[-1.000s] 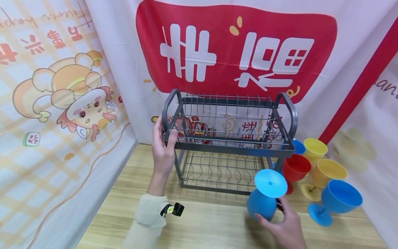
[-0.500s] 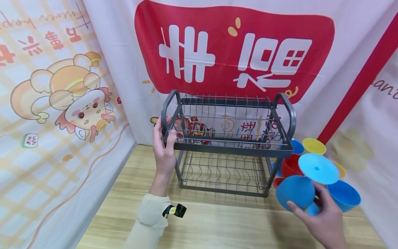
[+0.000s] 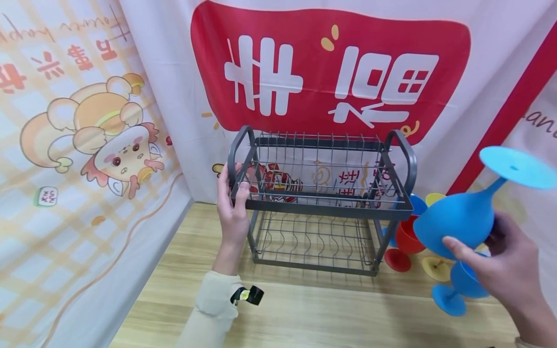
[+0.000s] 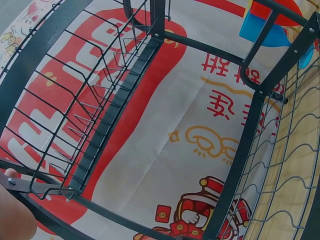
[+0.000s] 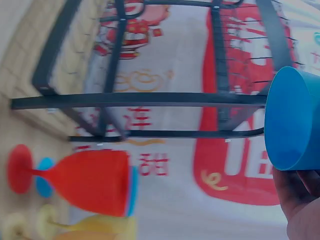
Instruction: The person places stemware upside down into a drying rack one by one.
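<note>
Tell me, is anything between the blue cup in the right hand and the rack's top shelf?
Yes: a curved handle sticks up at the right end of the top shelf, between shelf and blue cup. I can't tell whether the cup clears it.

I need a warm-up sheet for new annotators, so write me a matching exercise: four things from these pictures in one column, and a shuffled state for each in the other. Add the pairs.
Things:
1. left hand
2. right hand
3. red goblet
4. rack

States:
A. bowl up, on its round foot
B. holding a blue goblet with its foot uppermost
C. dark, with two tiers
D. gripping the upper tier

Pairs: 1-D, 2-B, 3-A, 4-C
</note>
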A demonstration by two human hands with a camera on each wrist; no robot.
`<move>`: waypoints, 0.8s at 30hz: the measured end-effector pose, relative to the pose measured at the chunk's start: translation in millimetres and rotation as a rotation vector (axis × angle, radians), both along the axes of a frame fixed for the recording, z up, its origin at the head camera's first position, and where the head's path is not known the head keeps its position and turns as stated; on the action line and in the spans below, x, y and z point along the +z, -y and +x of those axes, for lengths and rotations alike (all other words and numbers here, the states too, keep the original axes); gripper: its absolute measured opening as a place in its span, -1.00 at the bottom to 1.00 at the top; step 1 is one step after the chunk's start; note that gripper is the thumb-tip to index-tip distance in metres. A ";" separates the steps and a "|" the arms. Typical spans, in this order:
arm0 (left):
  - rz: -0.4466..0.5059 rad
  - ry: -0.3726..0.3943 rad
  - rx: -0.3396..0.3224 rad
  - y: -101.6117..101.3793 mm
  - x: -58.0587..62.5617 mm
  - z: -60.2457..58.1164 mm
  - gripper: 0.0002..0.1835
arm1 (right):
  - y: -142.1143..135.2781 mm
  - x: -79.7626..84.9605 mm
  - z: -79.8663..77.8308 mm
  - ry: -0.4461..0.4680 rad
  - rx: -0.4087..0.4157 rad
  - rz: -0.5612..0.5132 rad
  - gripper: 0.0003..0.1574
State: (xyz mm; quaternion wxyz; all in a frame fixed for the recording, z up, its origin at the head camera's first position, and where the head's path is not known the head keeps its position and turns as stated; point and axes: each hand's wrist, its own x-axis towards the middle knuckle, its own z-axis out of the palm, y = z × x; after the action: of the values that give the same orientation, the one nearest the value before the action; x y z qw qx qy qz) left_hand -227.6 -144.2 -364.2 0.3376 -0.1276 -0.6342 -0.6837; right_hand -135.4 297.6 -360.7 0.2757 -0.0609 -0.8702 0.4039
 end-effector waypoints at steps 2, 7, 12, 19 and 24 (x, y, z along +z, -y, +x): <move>-0.001 0.000 0.001 -0.5 -0.3 -0.3 -0.39 | 0.4 11.3 -3.0 -0.024 -0.008 -0.017 0.04; 0.001 -0.004 0.000 -0.8 -0.1 -0.6 -0.39 | 13.9 38.1 -9.8 -0.071 -0.016 -0.063 0.03; 0.006 -0.007 0.008 0.5 1.4 0.1 -0.39 | 37.3 64.9 -19.2 -0.116 0.051 -0.084 0.03; 0.006 -0.005 0.016 -0.5 0.4 -0.1 -0.39 | 63.8 85.6 -35.7 -0.095 0.180 -0.031 0.04; 0.007 -0.007 0.004 -1.0 -0.4 -0.7 -0.39 | 79.0 93.6 -47.9 -0.084 0.271 -0.033 0.05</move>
State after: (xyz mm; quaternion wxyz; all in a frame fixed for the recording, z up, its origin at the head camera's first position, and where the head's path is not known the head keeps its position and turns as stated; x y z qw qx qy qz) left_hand -228.2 -143.2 -364.6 0.3416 -0.1276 -0.6307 -0.6850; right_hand -183.3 218.6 -267.0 0.2536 0.0695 -0.8514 0.4539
